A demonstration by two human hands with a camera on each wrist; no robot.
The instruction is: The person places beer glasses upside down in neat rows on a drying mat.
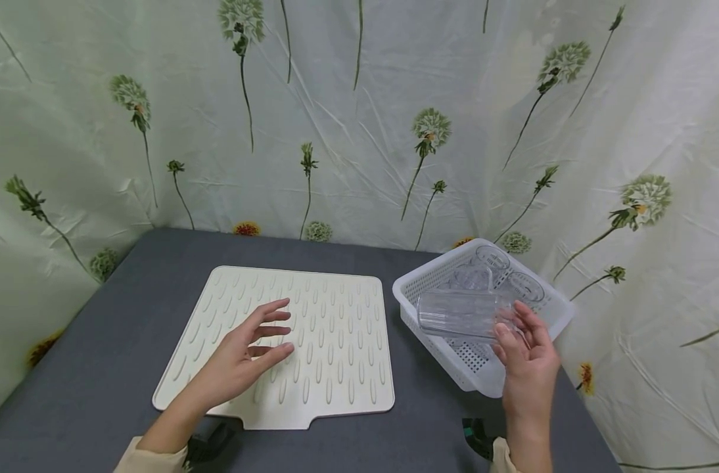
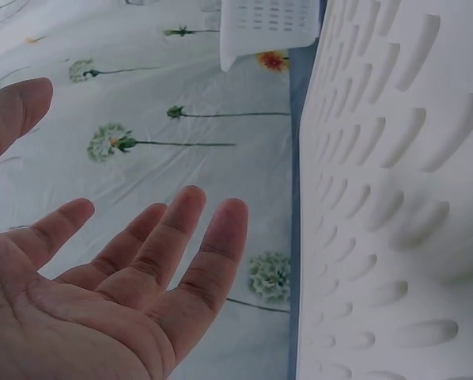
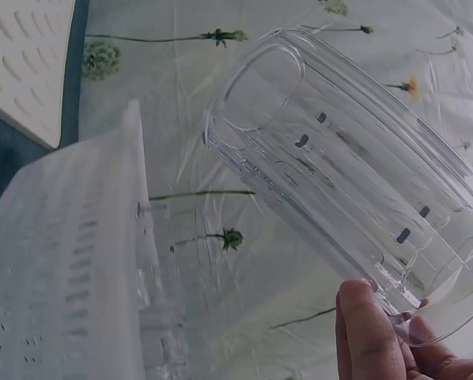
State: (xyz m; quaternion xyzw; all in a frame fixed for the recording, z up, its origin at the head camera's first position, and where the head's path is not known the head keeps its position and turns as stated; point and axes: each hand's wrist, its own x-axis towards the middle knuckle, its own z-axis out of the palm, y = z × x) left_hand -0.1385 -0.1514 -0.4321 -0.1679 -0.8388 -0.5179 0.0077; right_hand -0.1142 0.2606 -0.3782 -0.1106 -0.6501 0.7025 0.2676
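My right hand (image 1: 528,351) pinches a clear drinking glass (image 1: 457,314) at one end between thumb and fingers. Tilted onto its side, the glass overlaps the basket in the head view. Its long transparent wall, with a few small dark marks, shows in the right wrist view, fingers (image 3: 367,332) at its lower end. My left hand (image 1: 235,358) holds nothing, its fingers spread and slightly bent above a white ridged board (image 1: 336,394). Palm and fingertips show in the left wrist view. Other clear glasses (image 1: 472,277) lie inside the white perforated basket (image 1: 439,358).
The board and the basket stand side by side on a dark grey table (image 1: 152,295). A pale curtain (image 1: 347,164) printed with dandelions hangs behind and around the table. Dark wrist straps (image 1: 478,437) show below the hands.
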